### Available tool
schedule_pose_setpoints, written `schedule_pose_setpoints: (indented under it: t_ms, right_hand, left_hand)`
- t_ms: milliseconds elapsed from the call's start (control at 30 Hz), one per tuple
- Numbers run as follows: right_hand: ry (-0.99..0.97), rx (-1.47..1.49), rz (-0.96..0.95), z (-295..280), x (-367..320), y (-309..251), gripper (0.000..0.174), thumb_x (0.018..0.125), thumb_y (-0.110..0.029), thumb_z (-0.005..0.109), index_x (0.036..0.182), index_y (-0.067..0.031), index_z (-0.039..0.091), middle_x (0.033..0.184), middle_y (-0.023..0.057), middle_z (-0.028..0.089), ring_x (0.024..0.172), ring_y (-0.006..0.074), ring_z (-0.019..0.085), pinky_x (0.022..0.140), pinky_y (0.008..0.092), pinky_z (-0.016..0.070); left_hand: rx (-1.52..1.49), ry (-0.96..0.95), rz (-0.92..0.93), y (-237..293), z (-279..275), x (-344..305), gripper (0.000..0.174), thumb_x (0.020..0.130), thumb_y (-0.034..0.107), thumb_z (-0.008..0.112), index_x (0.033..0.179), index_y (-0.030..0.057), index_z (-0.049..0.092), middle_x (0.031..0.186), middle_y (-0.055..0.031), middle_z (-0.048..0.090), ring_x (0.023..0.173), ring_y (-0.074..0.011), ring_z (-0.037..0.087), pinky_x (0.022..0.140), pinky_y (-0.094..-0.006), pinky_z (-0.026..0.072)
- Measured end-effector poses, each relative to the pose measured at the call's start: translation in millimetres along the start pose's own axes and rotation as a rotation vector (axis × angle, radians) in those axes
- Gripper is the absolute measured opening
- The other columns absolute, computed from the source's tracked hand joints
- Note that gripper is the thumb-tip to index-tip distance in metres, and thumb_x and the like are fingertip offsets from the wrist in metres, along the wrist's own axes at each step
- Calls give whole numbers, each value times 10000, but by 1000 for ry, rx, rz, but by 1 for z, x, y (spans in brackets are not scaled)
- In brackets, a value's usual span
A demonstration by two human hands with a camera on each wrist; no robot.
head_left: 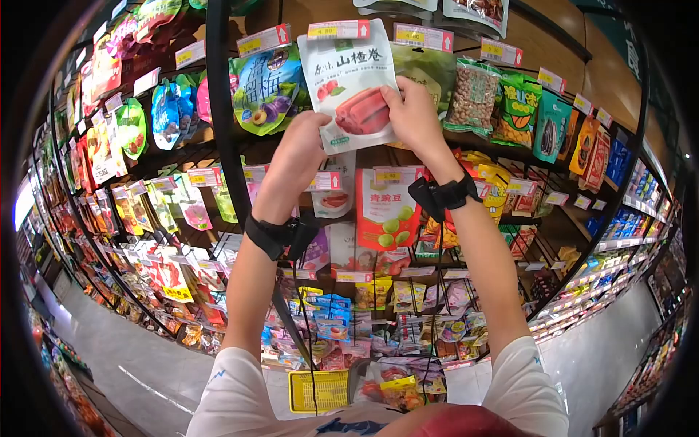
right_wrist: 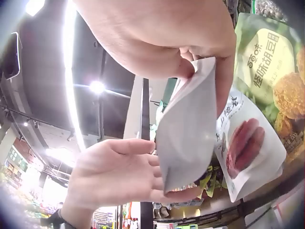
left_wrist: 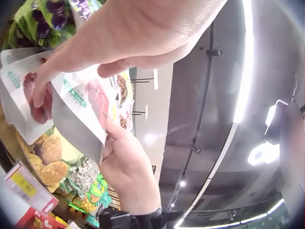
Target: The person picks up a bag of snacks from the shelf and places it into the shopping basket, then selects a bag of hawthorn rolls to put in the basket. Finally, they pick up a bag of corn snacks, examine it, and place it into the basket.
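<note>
A white pouch of hawthorn rolls [head_left: 353,80] is up in front of the shelf in the head view, its printed face toward me. My right hand [head_left: 416,116] pinches its right side, thumb across the front. At its lower left edge is my left hand [head_left: 306,138]. The right wrist view shows the left hand's fingers [right_wrist: 138,164] stretched out, fairly straight, beside the pouch [right_wrist: 188,124]. Behind it hangs another pouch of the same kind [right_wrist: 245,143]. In the left wrist view, the left fingers [left_wrist: 45,78] lie over the pouch behind [left_wrist: 19,90].
A blue-green plum pouch [head_left: 266,91] hangs to the left, a bag of nuts [head_left: 473,98] to the right. Price tags [head_left: 338,29] jut from the hooks. Below are a red pea pouch [head_left: 387,211], further snack rows and a yellow basket [head_left: 319,393] on the floor.
</note>
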State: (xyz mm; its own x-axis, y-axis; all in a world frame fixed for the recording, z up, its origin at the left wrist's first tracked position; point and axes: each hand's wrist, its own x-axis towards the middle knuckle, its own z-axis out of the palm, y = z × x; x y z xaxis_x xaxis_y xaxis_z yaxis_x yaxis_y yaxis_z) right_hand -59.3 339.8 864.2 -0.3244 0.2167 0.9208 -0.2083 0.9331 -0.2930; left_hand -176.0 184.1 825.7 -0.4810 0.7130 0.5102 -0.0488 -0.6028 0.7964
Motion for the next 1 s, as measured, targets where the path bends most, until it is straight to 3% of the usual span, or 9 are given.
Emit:
schedule_pose_setpoints:
  t_ms: [67, 133, 233, 367, 567, 700, 767, 900, 1000]
  right_hand:
    - [-19, 9, 39, 0, 3, 3, 242, 935, -168, 521, 983, 46, 622, 786, 117, 659, 688, 164, 600, 658, 311, 464]
    - [-87, 93, 101, -5, -2, 3, 257, 953, -178, 508, 1024, 43, 619, 833, 85, 671, 714, 119, 596, 666, 276, 467]
    - [-56, 225, 195, -18, -29, -9, 285, 921, -235, 527, 980, 24, 631, 831, 170, 664, 764, 259, 635, 709, 356, 471]
    - [-268, 357, 366, -53, -98, -37, 267, 940, -151, 488, 1083, 47, 595, 907, 87, 675, 832, 131, 616, 758, 292, 480]
    - [-560, 689, 729, -67, -275, -4, 398, 928, -53, 518, 1310, 21, 437, 1227, 79, 550, 1109, 118, 505, 969, 279, 396]
    - [-819, 718, 1022, -49, -440, 28, 422, 919, -87, 540, 1314, 20, 439, 1285, 96, 538, 1131, 153, 506, 974, 309, 399]
    - [-1011, 659, 1020, -48, -520, 42, 389, 952, -150, 534, 1304, -12, 440, 1159, 47, 583, 1023, 110, 551, 839, 282, 487]
    - [-1094, 951, 1534, -54, -584, 46, 340, 958, -257, 536, 1225, -48, 520, 999, 8, 602, 774, 63, 573, 560, 202, 480]
    - [-1192, 746, 1723, -47, -668, 78, 344, 931, -285, 565, 1173, -41, 550, 955, 13, 601, 742, 84, 582, 555, 231, 485]
  left_hand:
    - [283, -65, 219, -11, -21, 16, 277, 922, 134, 444, 1117, -59, 486, 1099, -126, 578, 950, -219, 596, 852, -375, 477]
    - [346, -105, 234, -6, -16, 0, 326, 904, 77, 452, 1195, -69, 440, 1148, -151, 569, 1012, -231, 589, 912, -364, 458]
    - [65, -141, 116, 0, 16, -42, 456, 871, -2, 471, 1308, -75, 362, 1216, -181, 551, 1099, -244, 572, 974, -367, 439]
    - [123, -187, 20, -30, 19, -109, 607, 805, -93, 574, 1361, -34, 339, 1286, -151, 523, 1158, -221, 542, 970, -363, 456]
    - [61, -322, -584, -124, -26, -217, 530, 822, -37, 653, 1306, -21, 437, 1261, -87, 551, 1147, -155, 521, 978, -319, 433]
    - [21, -495, -1030, -246, -81, -303, 410, 874, 61, 625, 1246, -41, 487, 1137, -84, 602, 1028, -136, 573, 895, -310, 497]
    - [-14, -656, -1234, -297, -104, -351, 375, 895, 102, 605, 1222, -49, 503, 1058, -84, 619, 948, -132, 598, 838, -318, 533]
    - [-199, -359, -1628, -358, -107, -411, 224, 888, 91, 599, 1073, -14, 531, 914, -83, 619, 758, -155, 636, 724, -348, 570]
    - [-328, -98, -1675, -398, -95, -432, 180, 886, 81, 595, 1046, 34, 526, 883, -69, 614, 702, -215, 648, 666, -368, 567]
